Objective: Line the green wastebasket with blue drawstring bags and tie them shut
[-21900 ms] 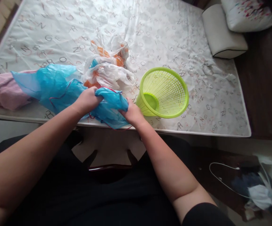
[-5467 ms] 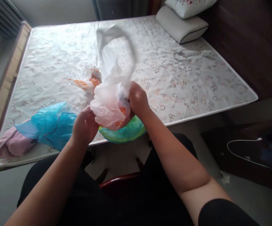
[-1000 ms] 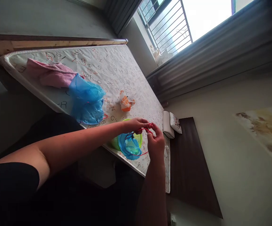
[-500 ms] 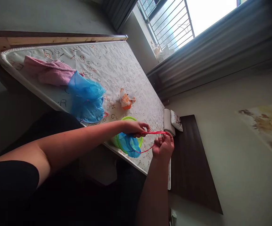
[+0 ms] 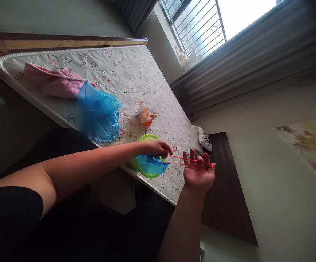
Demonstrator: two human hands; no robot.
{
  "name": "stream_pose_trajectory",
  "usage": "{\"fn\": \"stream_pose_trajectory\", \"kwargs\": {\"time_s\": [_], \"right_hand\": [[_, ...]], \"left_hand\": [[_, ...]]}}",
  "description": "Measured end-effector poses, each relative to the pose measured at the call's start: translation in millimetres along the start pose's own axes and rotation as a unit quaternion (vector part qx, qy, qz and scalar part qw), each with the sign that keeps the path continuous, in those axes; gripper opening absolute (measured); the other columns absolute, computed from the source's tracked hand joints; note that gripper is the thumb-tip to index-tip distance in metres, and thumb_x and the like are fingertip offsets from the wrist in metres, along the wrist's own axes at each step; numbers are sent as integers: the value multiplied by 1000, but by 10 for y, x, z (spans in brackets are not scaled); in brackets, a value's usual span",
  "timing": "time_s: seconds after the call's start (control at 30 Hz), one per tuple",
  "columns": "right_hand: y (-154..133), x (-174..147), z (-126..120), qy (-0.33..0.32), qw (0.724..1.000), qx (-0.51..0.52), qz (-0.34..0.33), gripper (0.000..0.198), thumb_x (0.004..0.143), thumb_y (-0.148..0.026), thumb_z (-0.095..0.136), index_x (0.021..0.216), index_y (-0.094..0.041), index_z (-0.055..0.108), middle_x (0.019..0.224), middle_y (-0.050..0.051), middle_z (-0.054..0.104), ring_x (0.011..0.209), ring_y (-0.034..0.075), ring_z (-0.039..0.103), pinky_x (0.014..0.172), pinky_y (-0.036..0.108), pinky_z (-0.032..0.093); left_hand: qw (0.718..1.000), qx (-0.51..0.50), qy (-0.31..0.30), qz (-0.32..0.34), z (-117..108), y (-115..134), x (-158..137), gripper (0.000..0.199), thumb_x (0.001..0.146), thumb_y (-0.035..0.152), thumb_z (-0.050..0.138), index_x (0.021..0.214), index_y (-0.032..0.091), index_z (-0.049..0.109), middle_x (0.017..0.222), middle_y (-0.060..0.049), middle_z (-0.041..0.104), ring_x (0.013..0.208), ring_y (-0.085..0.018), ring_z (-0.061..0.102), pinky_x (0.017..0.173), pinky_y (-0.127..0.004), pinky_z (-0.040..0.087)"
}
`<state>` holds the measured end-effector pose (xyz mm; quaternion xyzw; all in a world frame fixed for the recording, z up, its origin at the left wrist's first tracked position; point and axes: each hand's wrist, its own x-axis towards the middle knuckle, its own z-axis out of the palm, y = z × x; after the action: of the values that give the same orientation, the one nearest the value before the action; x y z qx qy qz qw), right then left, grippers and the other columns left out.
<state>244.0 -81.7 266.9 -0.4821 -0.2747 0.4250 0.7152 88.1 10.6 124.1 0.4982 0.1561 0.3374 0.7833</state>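
Note:
My left hand [image 5: 159, 148] is closed, its fingers curled down on a red drawstring beside a blue plastic bag [image 5: 151, 166]. The bag bunches at the mouth of a lime-green basket [image 5: 149, 137], partly hidden by that hand. Two taut strands of the red drawstring [image 5: 176, 163] run from the bag and left hand to my right hand [image 5: 200, 174]. That hand is palm up with its fingers spread. The string crosses the fingers and palm and loops at the outer digit.
On the lettered mattress [image 5: 136, 78] lie another blue plastic bag [image 5: 99, 112], a pink towel [image 5: 56, 80] and a small orange-and-white bag [image 5: 145, 115]. Pillows [image 5: 196, 140] rest by the dark headboard [image 5: 223, 182]. A curtain [image 5: 229, 65] hangs by the barred window [image 5: 198, 29].
My right hand has opened from a closed grip, turned palm up and moved right, stretching the red string. The blue bag's edge is pulled toward it. My left hand has barely moved.

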Motion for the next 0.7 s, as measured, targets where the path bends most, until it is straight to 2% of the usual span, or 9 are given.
{"fn": "stream_pose_trajectory", "kwargs": {"time_s": [0.03,0.1,0.17,0.2,0.27,0.33,0.43,0.57,0.7], "right_hand": [[-5,-16,3,-40,999,-4,2,30,97,-50,57,93,-24,70,62,-6,53,66,15,66,62,34,58],[3,-28,0,-100,994,-28,11,30,93,-52,65,85,-23,67,55,-9,40,46,8,43,46,22,40],[52,-20,-1,-103,990,-89,28,31,88,-52,72,81,-22,64,52,-11,34,41,6,25,39,20,22],[95,-15,1,-88,986,-134,38,31,85,-51,75,83,-22,64,51,-12,32,40,6,21,39,19,18],[216,-12,14,-62,971,-223,61,36,80,-51,81,95,-21,67,50,-14,34,40,5,19,39,18,15],[357,-24,33,-72,953,-282,86,52,76,-57,85,109,-21,66,52,-15,37,40,4,20,39,18,14],[534,-42,67,-110,945,-286,113,63,74,-64,86,114,-21,63,53,-16,37,40,4,20,39,18,15],[608,-2,105,-103,965,-225,83,51,74,-55,89,102,-21,64,52,-15,36,41,4,26,40,18,20],[490,81,112,-38,990,-128,41,33,88,-42,80,85,-23,53,49,-16,26,40,5,21,41,17,19]], "left_hand": [[1000,-16,27,2,12,-17,8,13,88,16,70,93,18,82,69,0,68,65,-10,61,60,-20,43],[994,-65,84,11,19,-33,18,13,89,13,70,93,18,82,73,0,70,70,-10,63,64,-20,45],[987,-114,113,28,10,-19,18,12,89,14,74,96,18,83,77,-1,72,72,-9,63,68,-20,46],[985,-137,104,32,5,-2,13,13,89,16,75,99,18,83,79,-1,73,73,-9,63,70,-21,46],[981,-178,61,42,5,40,-3,14,88,20,79,101,17,83,81,-3,73,76,-10,65,73,-23,48],[977,-209,12,50,24,81,-31,16,86,23,82,101,16,82,80,-3,72,77,-11,66,75,-25,49],[971,-233,-47,40,76,116,-86,22,81,28,87,98,15,81,75,-2,67,70,-11,62,67,-25,47],[977,-189,-98,-4,114,91,-135,24,79,30,86,97,16,81,76,-1,65,56,-7,49,52,-22,35],[990,-102,-96,-25,93,15,-109,22,83,29,80,102,17,83,75,1,64,53,-6,42,50,-23,29]]}}
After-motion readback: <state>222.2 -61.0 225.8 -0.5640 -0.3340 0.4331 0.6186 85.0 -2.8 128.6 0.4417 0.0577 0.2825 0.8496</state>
